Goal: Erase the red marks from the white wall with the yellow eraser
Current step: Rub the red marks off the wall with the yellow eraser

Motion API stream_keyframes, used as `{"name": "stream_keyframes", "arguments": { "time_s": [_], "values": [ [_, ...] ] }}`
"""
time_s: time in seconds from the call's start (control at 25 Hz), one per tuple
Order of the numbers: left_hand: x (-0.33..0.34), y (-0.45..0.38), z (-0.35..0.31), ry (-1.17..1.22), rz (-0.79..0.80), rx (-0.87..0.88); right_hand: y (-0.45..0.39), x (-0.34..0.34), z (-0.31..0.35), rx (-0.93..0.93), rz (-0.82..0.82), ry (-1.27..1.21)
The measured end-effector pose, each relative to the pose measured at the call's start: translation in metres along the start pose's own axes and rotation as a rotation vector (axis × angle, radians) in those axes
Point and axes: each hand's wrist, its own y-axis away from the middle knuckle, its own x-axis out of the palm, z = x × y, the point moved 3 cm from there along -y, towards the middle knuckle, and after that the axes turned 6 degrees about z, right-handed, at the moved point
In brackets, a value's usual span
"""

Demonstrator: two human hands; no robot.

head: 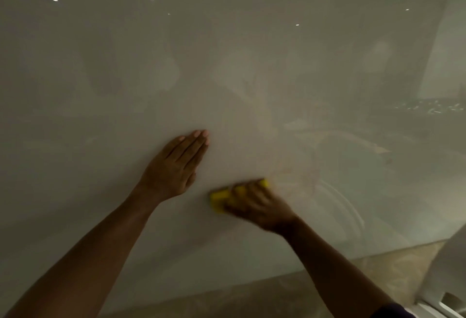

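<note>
Low centre of the frame, the right hand (257,205) (motion-blurred) presses the yellow eraser (220,198) against the white wall (100,78), fingers clamped over it, while the left hand (176,166) lies flat, fingers released and together.

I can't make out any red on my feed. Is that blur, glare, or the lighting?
Head view: dim light; the right hand and yellow eraser are motion-blurred, while the left hand is sharp; the glossy white wall mirrors ceiling spots and room shapes; only faint reddish smears show beside the eraser.
</note>
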Motion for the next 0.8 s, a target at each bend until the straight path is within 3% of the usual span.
{"name": "stream_keyframes", "arguments": {
  "time_s": [0.08,0.12,0.16,0.2,0.32,0.36,0.4,0.44,0.52,0.6,0.68,0.72,0.8],
  "values": [
    [0.001,-0.022,-0.012,-0.01,-0.004,0.001,0.003,-0.011,-0.046,0.568,-0.155,-0.054],
    [0.001,-0.034,-0.019,0.002,-0.009,-0.003,0.006,-0.015,-0.055,0.78,-0.214,-0.082],
    [0.001,-0.047,-0.027,0.022,-0.014,-0.004,0.008,-0.015,-0.052,0.857,-0.24,-0.093],
    [0.001,-0.059,-0.035,0.043,-0.016,-0.001,0.007,-0.01,-0.038,0.762,-0.199,-0.088],
    [0.001,-0.081,-0.05,0.056,-0.006,-0.008,0.034,0.009,0.018,-0.054,0.057,-0.058],
    [0.002,-0.083,-0.052,0.061,-0.003,-0.016,0.044,0.006,0.008,-0.162,0.095,-0.043],
    [0.003,-0.081,-0.054,0.069,-0.003,-0.023,0.048,0.0,-0.011,-0.137,0.085,-0.015],
    [0.003,-0.08,-0.054,0.075,-0.009,-0.026,0.049,-0.005,-0.033,0.002,0.037,0.016],
    [0.005,-0.078,-0.054,0.074,-0.023,-0.031,0.047,-0.02,-0.074,0.489,-0.072,0.057],
    [0.005,-0.078,-0.055,0.081,-0.037,-0.031,0.038,-0.02,-0.071,0.877,-0.159,0.015],
    [0.006,-0.077,-0.055,0.085,-0.029,-0.038,0.019,-0.013,-0.039,1.012,-0.137,-0.19],
    [0.006,-0.077,-0.055,0.079,-0.022,-0.042,0.009,-0.011,-0.018,0.825,-0.058,-0.226],
    [0.004,-0.077,-0.055,0.066,-0.034,-0.046,0.014,-0.003,0.016,0.148,0.083,-0.08]
  ]
}}
